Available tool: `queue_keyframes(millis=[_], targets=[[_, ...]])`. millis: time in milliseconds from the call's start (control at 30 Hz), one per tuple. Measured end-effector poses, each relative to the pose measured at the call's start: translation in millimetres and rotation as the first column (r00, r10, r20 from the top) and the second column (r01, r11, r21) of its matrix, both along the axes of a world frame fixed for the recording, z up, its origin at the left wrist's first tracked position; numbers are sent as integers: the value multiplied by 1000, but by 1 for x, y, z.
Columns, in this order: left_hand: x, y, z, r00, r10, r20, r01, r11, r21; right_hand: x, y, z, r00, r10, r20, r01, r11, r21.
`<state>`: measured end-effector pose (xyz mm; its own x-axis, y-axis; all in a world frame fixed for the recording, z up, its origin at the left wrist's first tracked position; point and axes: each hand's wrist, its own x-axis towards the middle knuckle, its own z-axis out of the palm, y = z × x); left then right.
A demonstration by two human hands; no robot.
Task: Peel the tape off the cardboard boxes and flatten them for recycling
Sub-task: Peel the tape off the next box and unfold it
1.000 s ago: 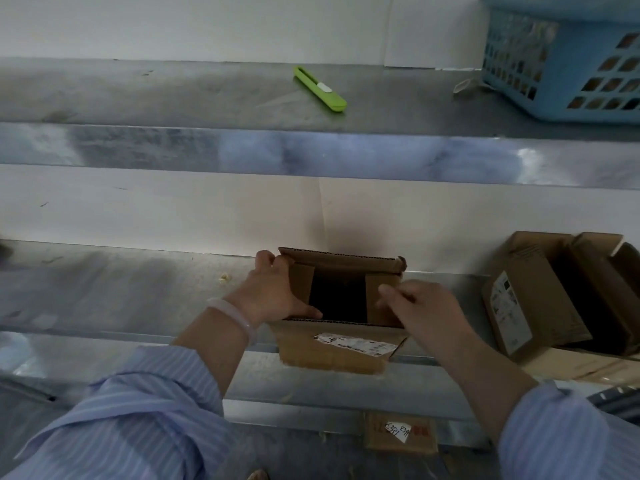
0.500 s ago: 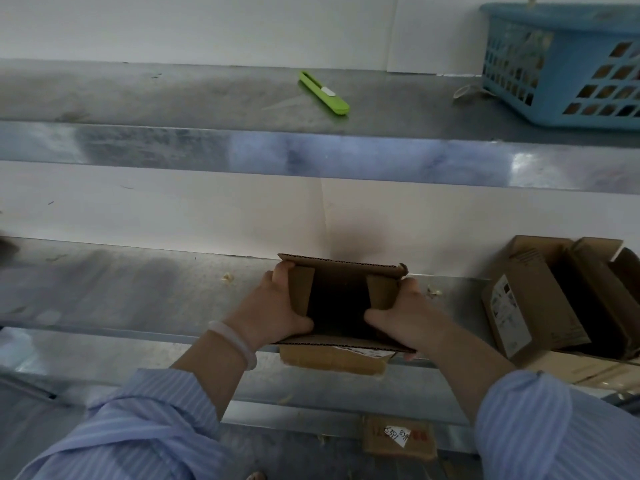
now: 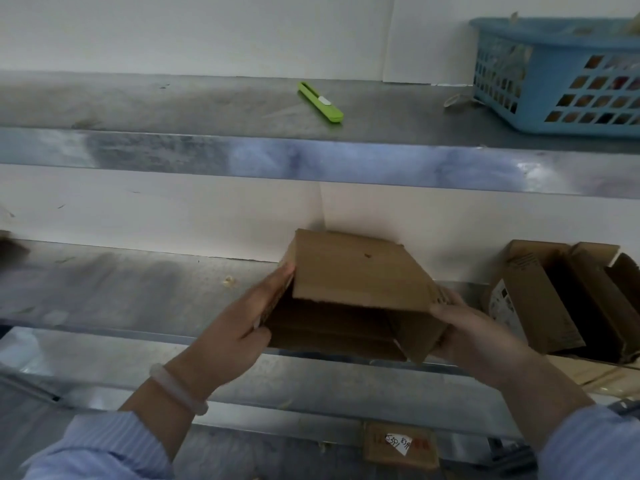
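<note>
At the front of the lower shelf [image 3: 121, 289], left hand [image 3: 239, 327]: clamped on the left wall of the cardboard box [image 3: 360, 271], thumb hooked into the open end, fingers laid along the outside.
Right hand [image 3: 474, 327]: wrapped round the box's lower right corner, fingers curled behind it and gripping firmly.
Cardboard box: up in both hands, just above the shelf's front edge, tilted so its plain top panel faces up and its open mouth faces the person. Inner flaps show in the shadow. Whether any tape is on it, I cannot tell.
Bracelet [image 3: 176, 388]: pale band on the left wrist, just above a striped blue sleeve [image 3: 104, 445].
Other boxes [image 3: 540, 299]: brown and open, lying at the right end of the lower shelf, well apart from the held one. The nearest carries a white printed label.
Cardboard piece [image 3: 398, 445]: down below the shelf front, under the held box, with a white handwritten label.
Upper shelf [image 3: 173, 102]: grey metal.
Utility knife [image 3: 320, 102]: green, lying diagonally on the upper shelf, above the box.
Blue basket [image 3: 561, 84]: lattice-sided, at the right end of the upper shelf, contents too blurred to tell.
</note>
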<state>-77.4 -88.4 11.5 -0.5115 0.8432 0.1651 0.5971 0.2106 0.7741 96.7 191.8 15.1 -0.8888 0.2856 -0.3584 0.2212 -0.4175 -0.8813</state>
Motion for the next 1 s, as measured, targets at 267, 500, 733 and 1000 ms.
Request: queue_keyframes(millis=[267, 500, 733, 1000], targets=[[25, -8, -58, 939, -170, -299, 110, 973, -205, 9, -5, -68, 929, -121, 350, 44, 975, 220], [21, 10, -90, 947, 296, 126, -280, 950, -136, 13, -6, -99, 922, -233, 310, 80, 897, 435], [3, 38, -103, 785, 428, 447, -347, 903, -254, 23, -1, -106, 941, -247, 232, 102, 860, 500], [7, 42, -86, 910, 393, 130, -399, 917, 18, 28, 13, -81, 977, -153, 148, 66, 878, 475]])
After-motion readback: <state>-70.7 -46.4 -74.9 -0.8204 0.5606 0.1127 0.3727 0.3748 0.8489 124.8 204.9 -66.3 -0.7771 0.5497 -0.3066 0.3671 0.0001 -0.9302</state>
